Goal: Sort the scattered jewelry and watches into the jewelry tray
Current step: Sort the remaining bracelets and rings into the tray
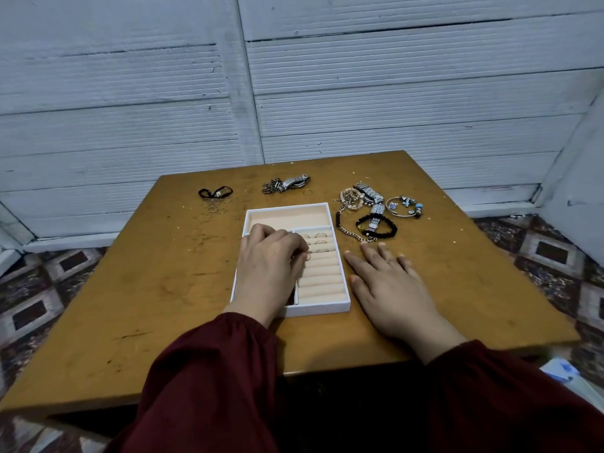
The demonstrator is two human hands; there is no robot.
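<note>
**Left hand over the ring rolls**

The white jewelry tray (pixel 340 307) sits mid-table (pixel 163 289), nearer the front edge, with rings (pixel 321 235) in its rolls; the left hand (pixel 269 263) hovers over it, fingers curled, grip on a ring unclear; the right hand (pixel 389 282) lies flat beside the tray, fingers spread; watches (pixel 369 192), bracelets (pixel 403 207) and loose rings (pixel 215 206) lie toward the far edge.

The table (pixel 163 289) is bare on its left and along its near edge. The tray (pixel 327 310) sits mid-table; the left hand (pixel 268 266) covers its left half, leaving the ring rolls (pixel 322 282) and far compartment (pixel 291 217) open from above. The right hand (pixel 389 289) lies flat just right of the tray, near the bracelet pile (pixel 369 217). Rings (pixel 215 206) and a watch (pixel 294 183) lie along the far edge, gaps between them.
</note>
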